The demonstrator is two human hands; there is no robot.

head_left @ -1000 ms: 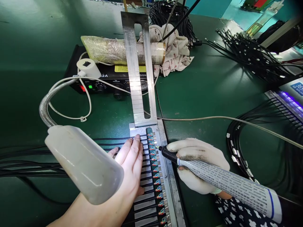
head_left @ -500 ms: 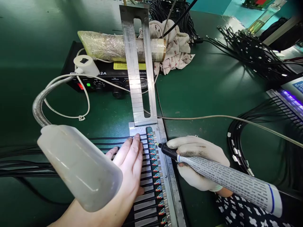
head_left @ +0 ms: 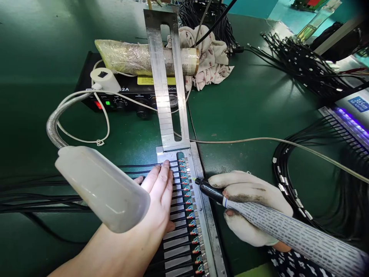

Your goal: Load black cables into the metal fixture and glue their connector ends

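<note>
Head view: a green table [head_left: 239, 111] seen from above, with a metal jig [head_left: 213, 240] running from the centre down to the bottom edge. On the jig lies a row of small connectors [head_left: 191, 215], one below another, with coloured wires showing. Black cables [head_left: 180, 233] run from them toward the left.

Left of the connectors, the bare left hand [head_left: 157, 200] lies palm down over the upper cables. Its middle fingers are straight and close together, one finger is spread to the left and the thumb juts out lower right; it pinches nothing that can be seen. A pale lamp [head_left: 103, 188] on a bendy metal neck hides part of the wrist and forearm.

Right of the jig, the right hand [head_left: 256, 207], in a soiled white glove with bare fingertips, pinches a thick pen [head_left: 276, 223] with a black front and a printed wrap. The pen slants from the lower right, its thin tip close beside an upper connector; whether they touch cannot be told. A patterned sleeve [head_left: 291, 265] shows below.

Hinged up from the jig's top end, a slotted metal plate [head_left: 161, 92] stands at top centre. Behind it, a black box [head_left: 127, 104] with red and green lights carries a wrapped roll [head_left: 127, 57]; a crumpled rag [head_left: 213, 57] lies just right of the roll. Loose cable ends [head_left: 305, 61] fill the upper right, above a device [head_left: 351, 104] with a violet glow.
</note>
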